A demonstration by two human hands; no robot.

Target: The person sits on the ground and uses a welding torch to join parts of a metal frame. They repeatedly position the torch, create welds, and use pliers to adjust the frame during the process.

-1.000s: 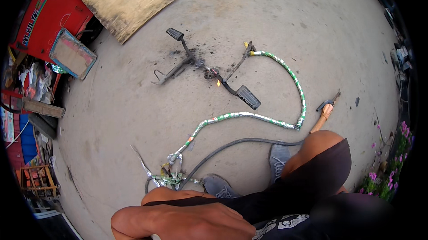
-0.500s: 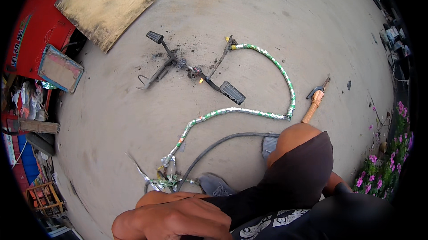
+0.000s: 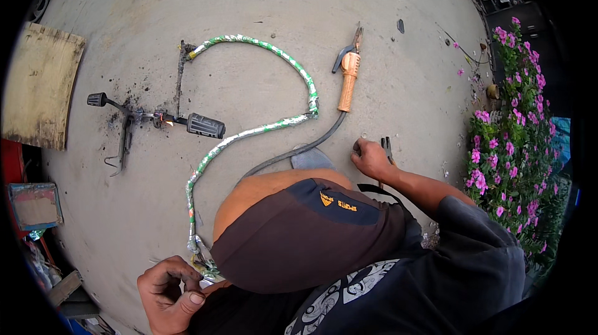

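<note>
Taking the middle of the view as the clock's centre, we find the left hand (image 3: 169, 294) between seven and eight o'clock, its fingers bent round toward the thumb; we cannot tell whether they pinch anything. Just beside it we see the bunched lower end of a green-and-silver wrapped cable (image 3: 280, 124), which snakes over the concrete ground (image 3: 249, 83) up toward ten o'clock, meeting a dark rod (image 3: 180, 83) there.

At three o'clock we have the right hand (image 3: 372, 159), its fingers folded inward; we cannot tell whether they close on something. Nearest to it, on its right, stands a dark-pronged tool (image 3: 387, 147), partly hidden by the wrist.

Toward one o'clock we see an orange-handled electrode holder (image 3: 349, 83) lying on the ground, its tip toward twelve, a black cable (image 3: 324, 139) curving from its handle to the bare knee (image 3: 268, 188).

Between nine and ten o'clock lies a pedal assembly (image 3: 126, 132) with a small flame (image 3: 169, 123) on its bar. We notice pink flowers (image 3: 511, 148) at three o'clock, farther out.
</note>
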